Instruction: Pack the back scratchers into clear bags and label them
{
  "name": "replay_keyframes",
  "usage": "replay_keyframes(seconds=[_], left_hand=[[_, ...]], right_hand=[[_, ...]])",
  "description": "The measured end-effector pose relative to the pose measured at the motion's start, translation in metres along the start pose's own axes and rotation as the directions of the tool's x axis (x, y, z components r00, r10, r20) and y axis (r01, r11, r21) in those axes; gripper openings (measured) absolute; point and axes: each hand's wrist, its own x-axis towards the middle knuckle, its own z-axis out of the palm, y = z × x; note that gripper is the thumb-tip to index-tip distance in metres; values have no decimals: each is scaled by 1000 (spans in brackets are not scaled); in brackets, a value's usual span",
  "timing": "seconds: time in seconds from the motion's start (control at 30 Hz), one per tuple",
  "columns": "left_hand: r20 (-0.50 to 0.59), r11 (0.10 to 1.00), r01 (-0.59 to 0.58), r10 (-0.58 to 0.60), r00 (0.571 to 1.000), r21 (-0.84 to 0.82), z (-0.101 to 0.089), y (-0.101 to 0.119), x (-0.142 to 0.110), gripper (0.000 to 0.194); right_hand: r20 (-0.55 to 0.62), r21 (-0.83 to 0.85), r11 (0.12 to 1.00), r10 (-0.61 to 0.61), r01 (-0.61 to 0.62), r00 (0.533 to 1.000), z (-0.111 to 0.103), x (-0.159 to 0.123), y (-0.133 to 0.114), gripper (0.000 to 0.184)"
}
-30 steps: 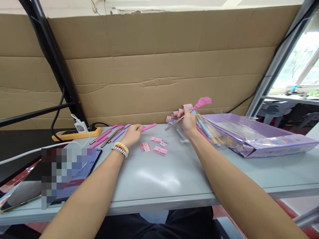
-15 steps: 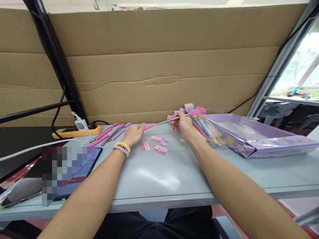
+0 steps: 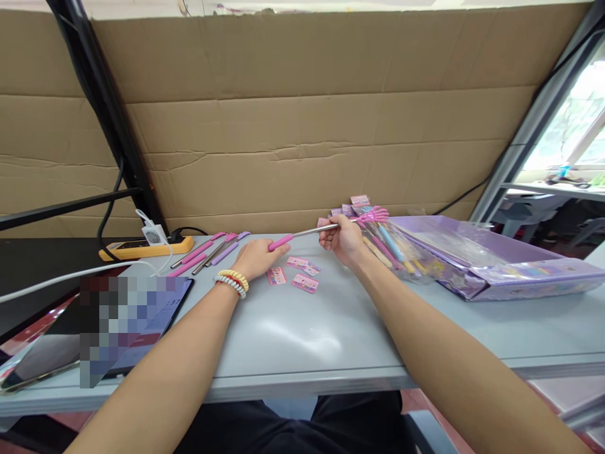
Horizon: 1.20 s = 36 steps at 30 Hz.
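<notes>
Scratcher (image 3: 309,232), with a pink handle, a metal rod and a pink hand-shaped head, is held by two hands over the far half of the table (image 3: 302,353), in front of the cardboard (image 3: 302,126). Its handle is grasped by the fingers of the left hand (image 3: 258,258); its rod is pinched by the fingers of the right hand (image 3: 347,241), just short of the head. How the hidden fingers are set cannot be told.

The table is grey and glossy, with light reflected near its front edge. It is backed by the creased cardboard, which is flanked by a black post (image 3: 101,120) at left and a grey post (image 3: 508,170) at right. Past the grey post, a bright window (image 3: 590,120) is seen. At left, a charger (image 3: 154,234) is plugged into a yellow power strip (image 3: 127,251), and a tablet (image 3: 158,318), partly pixelated, is laid nearer the edge. Near the power strip, loose scratchers (image 3: 208,254) are laid side by side. Four small cards (image 3: 305,283) are scattered just in front of the hands, two of them touching.

At right, a purple box (image 3: 543,277) is laid open, with clear plastic (image 3: 454,236) seen inside. Against its left end, clear bags (image 3: 423,265) are heaped; pink, blue and yellow sticks (image 3: 390,243) are contained in them, and printed labels (image 3: 360,200) are shown at their far ends. The number of bags cannot be told.
</notes>
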Motion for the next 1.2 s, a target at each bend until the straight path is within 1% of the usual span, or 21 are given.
replay_keyframes(seconds=[0.13, 0.27, 0.33, 0.4, 0.47, 0.57, 0.67, 0.73, 0.77, 0.83, 1.0, 1.07, 1.13, 1.2], left_hand=[[30, 988, -55, 51, 998, 144, -1, 5, 0, 50], [30, 963, -138, 134, 990, 232, 0, 8, -1, 49], [24, 961, -158, 157, 987, 228, 0, 8, -2, 47], [20, 966, -159, 159, 987, 204, -1, 9, -4, 46], [28, 972, -164, 162, 986, 168, -2, 10, -6, 45], [45, 972, -208, 204, 978, 110, -4, 13, -10, 44], [-30, 958, -280, 283, 959, 66, -6, 17, -13, 41], [-86, 940, -337, 341, 936, 63, -6, 21, -14, 36], [-95, 931, -358, 364, 927, 73, -6, 22, -15, 35], [-76, 923, -368, 377, 923, 111, -6, 25, -15, 35], [4, 941, -288, 292, 957, 178, -6, 22, -12, 39], [4, 950, -255, 259, 966, 180, -7, 17, -9, 42], [-18, 957, -214, 222, 975, 196, -7, 12, -5, 45], [-60, 957, -162, 181, 982, 239, -7, 6, -1, 45]], right_hand=[[48, -59, 997, -50, 52, 998, 5, -5, 1, 13], [152, -143, 982, -104, 126, 983, 9, -9, 3, 18], [190, -164, 973, -132, 164, 973, 11, -10, 4, 17], [205, -171, 963, -173, 209, 963, 12, -11, 4, 16], [208, -180, 948, -225, 263, 952, 13, -13, 2, 15], [190, -194, 923, -299, 334, 935, 16, -16, -1, 15], [171, -168, 918, -331, 359, 928, 19, -20, -6, 18], [172, -137, 919, -345, 370, 922, 20, -21, -8, 19], [174, -128, 918, -352, 375, 920, 20, -21, -8, 19], [178, -143, 917, -347, 374, 921, 20, -20, -7, 19], [231, -268, 913, -249, 308, 940, 21, -17, 2, 21], [262, -324, 905, -194, 275, 946, 20, -15, 6, 24], [293, -356, 903, -136, 240, 947, 18, -13, 9, 30], [293, -307, 928, -120, 212, 948, 13, -11, 8, 38]])
